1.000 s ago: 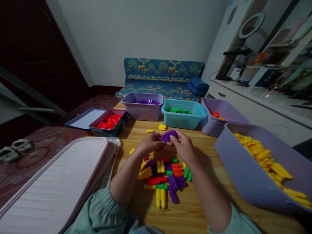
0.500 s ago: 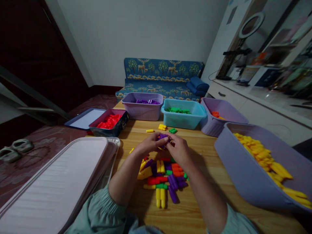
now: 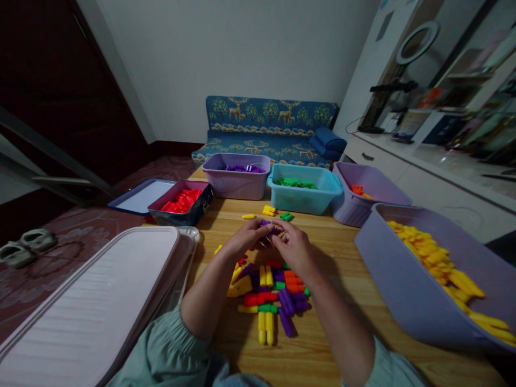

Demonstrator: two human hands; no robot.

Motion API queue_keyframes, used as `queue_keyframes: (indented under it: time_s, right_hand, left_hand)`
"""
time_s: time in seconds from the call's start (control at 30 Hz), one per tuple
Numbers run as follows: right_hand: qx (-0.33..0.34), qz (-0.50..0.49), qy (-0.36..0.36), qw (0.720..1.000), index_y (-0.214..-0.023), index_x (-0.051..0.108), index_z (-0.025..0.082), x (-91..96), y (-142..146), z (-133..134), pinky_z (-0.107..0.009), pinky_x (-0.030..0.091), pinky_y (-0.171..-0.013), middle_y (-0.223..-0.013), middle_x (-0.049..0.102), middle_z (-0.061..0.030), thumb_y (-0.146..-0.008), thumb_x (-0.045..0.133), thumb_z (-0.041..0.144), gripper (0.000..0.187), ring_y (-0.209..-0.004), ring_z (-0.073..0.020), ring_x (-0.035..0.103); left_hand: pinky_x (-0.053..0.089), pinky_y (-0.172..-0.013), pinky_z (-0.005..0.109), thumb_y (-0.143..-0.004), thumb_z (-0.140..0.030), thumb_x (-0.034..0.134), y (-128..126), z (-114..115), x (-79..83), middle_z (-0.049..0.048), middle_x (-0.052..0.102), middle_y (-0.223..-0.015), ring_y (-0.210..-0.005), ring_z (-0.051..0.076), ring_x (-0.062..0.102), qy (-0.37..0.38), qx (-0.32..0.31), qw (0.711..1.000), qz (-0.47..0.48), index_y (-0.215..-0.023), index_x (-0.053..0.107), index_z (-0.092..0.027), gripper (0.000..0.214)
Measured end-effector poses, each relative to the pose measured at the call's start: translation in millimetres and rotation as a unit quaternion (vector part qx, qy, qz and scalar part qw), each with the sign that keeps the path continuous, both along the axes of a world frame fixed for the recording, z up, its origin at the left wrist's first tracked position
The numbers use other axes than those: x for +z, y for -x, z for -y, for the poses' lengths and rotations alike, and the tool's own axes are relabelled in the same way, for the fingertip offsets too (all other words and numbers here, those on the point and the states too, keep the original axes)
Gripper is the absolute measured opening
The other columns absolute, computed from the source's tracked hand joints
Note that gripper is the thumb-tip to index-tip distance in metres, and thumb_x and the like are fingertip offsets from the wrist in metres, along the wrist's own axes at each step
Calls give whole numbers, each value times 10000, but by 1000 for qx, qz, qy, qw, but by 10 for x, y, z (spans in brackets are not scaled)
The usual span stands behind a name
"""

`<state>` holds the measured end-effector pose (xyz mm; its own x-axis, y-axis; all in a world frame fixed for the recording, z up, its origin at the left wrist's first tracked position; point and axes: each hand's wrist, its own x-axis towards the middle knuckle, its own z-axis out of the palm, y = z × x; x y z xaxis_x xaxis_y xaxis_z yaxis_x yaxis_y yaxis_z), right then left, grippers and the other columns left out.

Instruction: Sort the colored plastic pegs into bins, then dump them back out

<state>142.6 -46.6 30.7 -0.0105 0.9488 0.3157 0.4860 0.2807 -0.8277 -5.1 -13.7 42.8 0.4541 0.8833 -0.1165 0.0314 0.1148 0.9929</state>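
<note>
My left hand (image 3: pixel 248 236) and my right hand (image 3: pixel 294 242) meet above the table, both closed on purple plastic building pieces (image 3: pixel 266 230). Fingers cover much of them, so how the pieces join is hidden. Below and nearer to me lies a loose pile of tube-shaped pieces: a yellow pair (image 3: pixel 266 327), a purple pair (image 3: pixel 286 301), red pieces (image 3: pixel 260 298), orange-red ones (image 3: pixel 293 280) and a green one (image 3: pixel 267 308). Just beyond my hands rest small yellow pieces (image 3: pixel 269 210) and a green piece (image 3: pixel 286 216).
A purple bin (image 3: pixel 237 185), a turquoise bin (image 3: pixel 304 199) and another purple bin (image 3: pixel 350 201) line the back. A large bin of yellow pieces (image 3: pixel 427 252) stands right. At left are a tin with red pieces (image 3: pixel 181 202) and white lids (image 3: pixel 97 301).
My fingers have shifted slightly around the purple pieces, which have turned a little in my hands. The pile and the bins stay as they were.
</note>
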Motion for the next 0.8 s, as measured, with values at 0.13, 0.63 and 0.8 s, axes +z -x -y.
queue_keyframes:
  time_s: [0.13,0.63,0.8]
  right_hand:
    - [-16,8,10,1000,-1194,566,199,34,14,14,-253,481,-625,-1012,667,-58,-768,575,210,426,-585,-95,586]
    - [185,416,102,885,-998,661,213,178,5,326,-332,434,-732,-1000,647,-78,-577,793,463,507,-889,-257,607]
    - [127,401,89,903,-1001,639,209,142,53,239,-300,424,-700,-944,683,-70,-701,667,245,304,-880,-240,636]
  left_hand:
    - [397,-456,187,-780,-450,650,14,-10,17,13,624,-670,-506,95,573,17,15,1000,14,-921,604,-136,348]
    - [453,-465,182,-777,-423,670,117,-101,9,74,691,-820,-524,82,575,26,70,995,70,-846,623,-117,317]
    - [451,-459,170,-756,-445,681,118,-94,16,65,681,-805,-520,75,563,21,75,995,59,-837,632,-117,341]
